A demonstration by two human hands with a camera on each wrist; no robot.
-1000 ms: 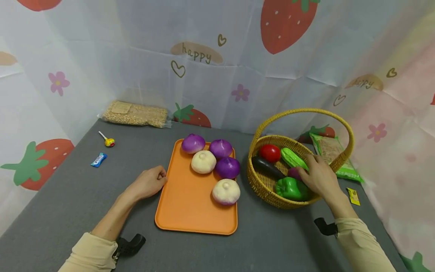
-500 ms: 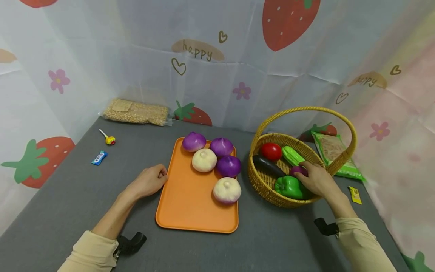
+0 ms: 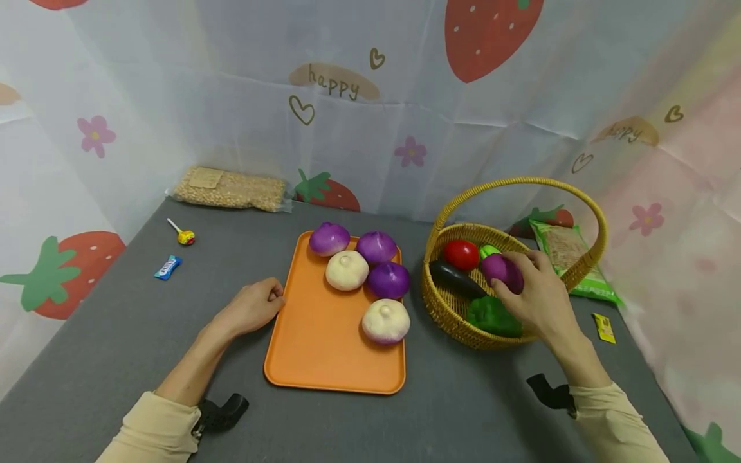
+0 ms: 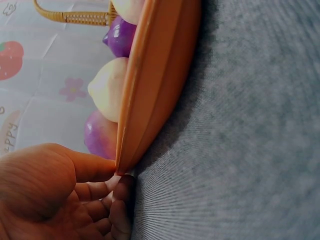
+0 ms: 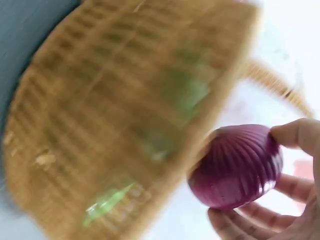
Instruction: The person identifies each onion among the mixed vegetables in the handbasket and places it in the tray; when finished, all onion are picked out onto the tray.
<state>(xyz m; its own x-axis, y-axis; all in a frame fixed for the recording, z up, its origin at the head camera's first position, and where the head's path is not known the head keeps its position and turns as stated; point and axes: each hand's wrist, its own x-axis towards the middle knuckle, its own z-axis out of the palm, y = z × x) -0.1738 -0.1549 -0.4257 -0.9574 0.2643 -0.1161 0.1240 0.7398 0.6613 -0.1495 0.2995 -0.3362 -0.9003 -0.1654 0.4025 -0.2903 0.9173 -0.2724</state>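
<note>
My right hand [image 3: 535,299] holds a purple onion [image 3: 502,271] over the basket [image 3: 457,315], fingers curled round it. My left hand [image 3: 253,308] touches the orange tray [image 3: 324,347], fingers loosely bent.

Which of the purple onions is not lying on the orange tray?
The purple onion gripped in the right hand above the basket; the others lie on the tray.

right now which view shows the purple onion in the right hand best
The right wrist view: the purple onion fills the frame close up, fingertips around it. The head view shows it smaller, held above the basket. The left wrist view misses it.
</note>
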